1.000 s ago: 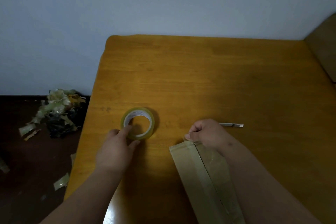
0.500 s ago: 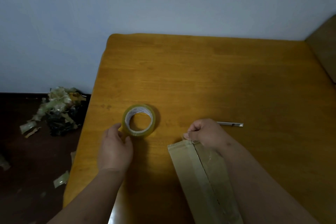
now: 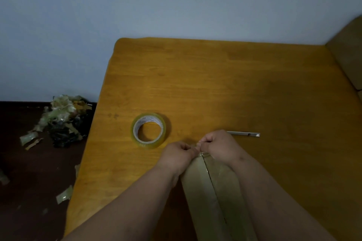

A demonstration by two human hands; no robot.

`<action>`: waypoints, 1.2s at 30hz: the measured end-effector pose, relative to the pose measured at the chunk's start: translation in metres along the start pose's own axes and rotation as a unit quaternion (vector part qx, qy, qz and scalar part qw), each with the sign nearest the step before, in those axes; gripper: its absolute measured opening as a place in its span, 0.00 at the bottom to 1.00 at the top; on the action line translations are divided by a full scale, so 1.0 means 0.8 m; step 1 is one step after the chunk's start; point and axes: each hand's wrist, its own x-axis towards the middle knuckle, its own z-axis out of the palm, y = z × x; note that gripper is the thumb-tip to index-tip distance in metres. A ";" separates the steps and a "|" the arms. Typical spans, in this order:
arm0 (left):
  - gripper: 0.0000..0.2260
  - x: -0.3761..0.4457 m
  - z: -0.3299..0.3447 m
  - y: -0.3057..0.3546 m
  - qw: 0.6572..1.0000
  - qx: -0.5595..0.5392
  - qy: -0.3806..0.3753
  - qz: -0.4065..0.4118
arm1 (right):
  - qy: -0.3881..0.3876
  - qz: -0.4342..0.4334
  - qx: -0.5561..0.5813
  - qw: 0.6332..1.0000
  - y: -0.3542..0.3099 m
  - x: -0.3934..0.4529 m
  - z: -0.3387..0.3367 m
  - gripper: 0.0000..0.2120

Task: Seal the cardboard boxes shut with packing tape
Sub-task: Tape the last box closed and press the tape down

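Cardboard box [image 3: 213,191], long, flat, glossy-taped seam; left hand [image 3: 177,154] and right hand [image 3: 219,147] pinch its end.

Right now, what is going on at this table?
A person is taping a cardboard box shut on a wooden table. The left hand and right hand meet at the box's far end, fingers curled as if pinching a piece of clear tape at the seam; the tape itself is hard to make out. The tape roll lies flat, untouched, left of the hands. A slim cutter lies behind the right hand. Tape scraps are piled on the floor.
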 end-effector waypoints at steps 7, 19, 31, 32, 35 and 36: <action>0.04 0.004 0.009 0.011 0.990 -0.110 0.037 -0.086 | 0.013 0.024 -0.015 1.000 -0.007 0.002 0.005 0.19; 0.03 0.004 0.003 -0.007 0.999 -0.020 -0.036 0.027 | 0.101 0.011 -0.086 0.991 -0.004 0.014 0.017 0.13; 0.03 0.000 -0.018 -0.012 0.976 -0.157 0.148 0.012 | 0.141 -0.020 0.039 0.989 0.020 -0.015 -0.008 0.22; 0.03 -0.002 -0.018 -0.011 0.978 -0.144 0.151 0.008 | 0.133 -0.002 -0.017 0.991 0.023 -0.020 -0.008 0.23; 0.06 -0.002 -0.017 -0.013 0.985 0.025 0.169 0.018 | 0.197 0.022 -0.178 0.964 0.032 -0.036 -0.006 0.25; 0.10 -0.002 -0.017 -0.015 0.977 0.107 0.180 0.038 | 0.214 0.022 -0.203 0.955 0.034 -0.043 -0.004 0.27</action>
